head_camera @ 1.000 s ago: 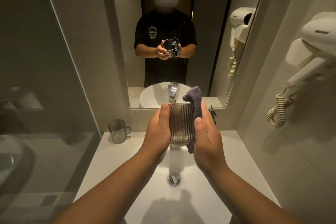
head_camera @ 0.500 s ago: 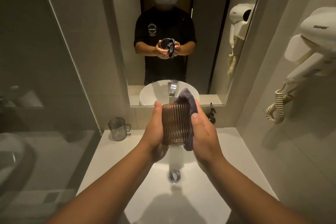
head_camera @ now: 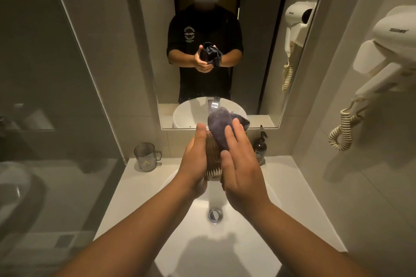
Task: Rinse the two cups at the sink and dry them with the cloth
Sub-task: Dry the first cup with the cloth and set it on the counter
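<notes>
Left hand (head_camera: 195, 159) wraps the ribbed cup (head_camera: 212, 159), upright at frame centre over the sink (head_camera: 139, 189); right hand (head_camera: 240, 171) presses the cloth (head_camera: 221, 127) on its right side. Second cup (head_camera: 145, 157) sits centre-left on the worktop, nearer the left.

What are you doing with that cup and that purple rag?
A person stands at the sink drying a ribbed cup. The left hand grips the cup over the basin, while the right hand presses a purple cloth over its rim and side. A second, clear cup with a handle sits on the counter to the left, untouched for now. No water can be seen running.
</notes>
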`<action>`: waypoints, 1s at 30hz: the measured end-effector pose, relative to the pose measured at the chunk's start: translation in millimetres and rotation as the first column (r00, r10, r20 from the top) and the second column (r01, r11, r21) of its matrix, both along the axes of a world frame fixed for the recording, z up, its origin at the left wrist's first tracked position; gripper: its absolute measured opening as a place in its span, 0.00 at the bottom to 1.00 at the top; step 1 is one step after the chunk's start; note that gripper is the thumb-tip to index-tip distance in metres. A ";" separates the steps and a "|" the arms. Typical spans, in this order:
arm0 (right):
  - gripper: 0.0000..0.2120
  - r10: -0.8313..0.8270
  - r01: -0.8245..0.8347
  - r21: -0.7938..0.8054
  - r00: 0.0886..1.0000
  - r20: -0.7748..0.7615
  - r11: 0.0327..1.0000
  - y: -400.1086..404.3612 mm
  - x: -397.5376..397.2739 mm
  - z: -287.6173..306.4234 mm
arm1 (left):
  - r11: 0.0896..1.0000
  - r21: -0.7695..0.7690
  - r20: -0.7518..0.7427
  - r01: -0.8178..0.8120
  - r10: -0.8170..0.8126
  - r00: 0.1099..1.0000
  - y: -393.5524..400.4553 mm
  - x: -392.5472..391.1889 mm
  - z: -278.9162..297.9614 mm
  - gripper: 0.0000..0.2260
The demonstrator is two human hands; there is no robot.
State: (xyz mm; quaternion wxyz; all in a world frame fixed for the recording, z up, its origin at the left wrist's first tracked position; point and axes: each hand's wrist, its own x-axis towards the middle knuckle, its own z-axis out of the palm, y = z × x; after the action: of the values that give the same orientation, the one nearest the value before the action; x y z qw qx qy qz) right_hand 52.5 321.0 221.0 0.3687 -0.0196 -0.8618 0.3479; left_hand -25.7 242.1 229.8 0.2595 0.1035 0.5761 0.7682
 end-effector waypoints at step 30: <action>0.26 0.060 0.038 0.629 0.989 -0.133 0.776 16.0 12.5 -60.7 | 0.964 0.232 0.532 -0.132 -0.012 0.847 -7.1 -7.9 -2.1 0.37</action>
State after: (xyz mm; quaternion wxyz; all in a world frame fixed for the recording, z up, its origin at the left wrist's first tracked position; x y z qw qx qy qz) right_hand 65.0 337.0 160.2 0.4139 0.1352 -0.8992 0.0424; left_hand -33.5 235.0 227.7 0.3678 -0.0970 0.3796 0.8433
